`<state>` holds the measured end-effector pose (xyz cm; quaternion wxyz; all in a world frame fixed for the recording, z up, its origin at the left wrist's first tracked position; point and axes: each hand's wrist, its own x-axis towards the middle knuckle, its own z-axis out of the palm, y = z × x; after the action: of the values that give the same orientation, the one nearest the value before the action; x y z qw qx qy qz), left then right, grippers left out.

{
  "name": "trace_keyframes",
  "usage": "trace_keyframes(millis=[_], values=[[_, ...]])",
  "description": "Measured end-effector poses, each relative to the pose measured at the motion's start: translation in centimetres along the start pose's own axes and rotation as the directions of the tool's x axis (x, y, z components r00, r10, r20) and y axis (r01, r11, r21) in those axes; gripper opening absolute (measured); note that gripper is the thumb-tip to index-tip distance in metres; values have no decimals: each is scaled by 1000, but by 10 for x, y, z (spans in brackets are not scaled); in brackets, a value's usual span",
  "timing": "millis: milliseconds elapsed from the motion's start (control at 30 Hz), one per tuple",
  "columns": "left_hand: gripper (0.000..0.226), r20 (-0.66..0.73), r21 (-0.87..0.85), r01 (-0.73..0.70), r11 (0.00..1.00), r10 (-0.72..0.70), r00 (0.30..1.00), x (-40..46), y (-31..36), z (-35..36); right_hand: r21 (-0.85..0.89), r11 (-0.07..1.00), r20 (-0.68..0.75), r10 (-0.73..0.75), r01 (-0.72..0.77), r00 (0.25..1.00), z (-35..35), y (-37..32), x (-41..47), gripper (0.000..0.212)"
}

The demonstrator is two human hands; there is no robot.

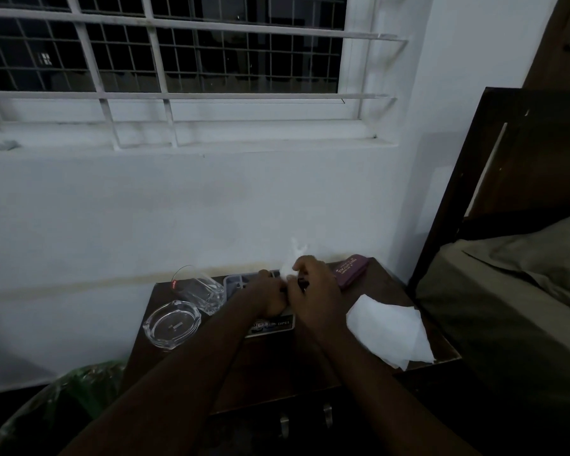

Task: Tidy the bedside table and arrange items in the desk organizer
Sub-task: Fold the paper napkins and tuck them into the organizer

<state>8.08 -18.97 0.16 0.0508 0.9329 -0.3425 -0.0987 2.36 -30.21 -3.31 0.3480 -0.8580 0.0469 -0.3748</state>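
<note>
Dark bedside table [277, 373], empty glass ashtray [172, 324], both hands' fingers [305, 263] pinching crumpled tissue [292, 258] over organizer [241, 281]

The scene is dim and bluish, with grainy, soft detail throughout. No light enters through the window [178, 51], whose panes are black; the white wall [211, 205] below it is the brightest area. Both hands [293, 291] read as dark shapes, slightly blurred, where they meet. Right of them a white tissue [389, 334] stands out pale. Wide-angle distortion bends the window bars and the bed's headboard [507, 166] at the edges.
</note>
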Motion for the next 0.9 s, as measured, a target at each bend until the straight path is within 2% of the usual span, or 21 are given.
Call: trace_keyframes(millis=[100,200,267,333,400,433,500,533,567,633,667,700,767,833,900], values=[[38,24,-68,41,997,-40,999,0,6,-4,90,984,40,151,-155,988,1,-4,7,28],[35,-78,-223,83,971,-102,992,0,6,-4,73,958,157,262,-276,952,0,-5,12,35],[33,-201,-331,124,936,-198,959,-2,6,-1,-47,963,214,270,-266,939,-1,-3,11,38],[38,-294,-321,179,930,-277,915,-2,10,3,-71,970,322,242,-232,915,-3,1,11,39],[52,-414,-254,234,938,-325,850,-4,18,12,117,936,404,261,-332,877,-9,10,15,40],[59,-504,-243,221,945,-317,803,-6,23,17,223,888,394,295,-403,870,-14,17,18,38],[63,-709,-209,87,974,-212,673,-6,40,29,310,843,275,363,-440,890,-35,44,23,28],[60,-775,-160,8,987,-131,618,-4,49,36,231,881,196,374,-414,906,-47,64,25,23],[52,-774,-80,-67,995,-19,633,-3,60,43,68,917,140,382,-394,913,-59,88,26,19],[35,-599,39,-217,975,197,776,3,77,63,-273,884,163,431,-379,888,-84,130,25,24],[35,-485,-6,-262,965,226,845,5,82,78,-368,850,211,472,-378,856,-92,146,24,28],[38,-405,-87,-264,960,208,890,6,85,93,-441,828,263,489,-347,832,-96,158,24,29],[43,-343,-177,-167,970,98,934,9,86,116,-507,835,376,437,-213,817,-96,167,23,32],[42,-346,-226,-97,969,13,938,16,86,122,-530,842,449,379,-101,809,-91,168,26,39],[39,-352,-278,-95,956,-9,936,22,88,118,-553,832,489,372,-50,789,-86,167,31,42]])
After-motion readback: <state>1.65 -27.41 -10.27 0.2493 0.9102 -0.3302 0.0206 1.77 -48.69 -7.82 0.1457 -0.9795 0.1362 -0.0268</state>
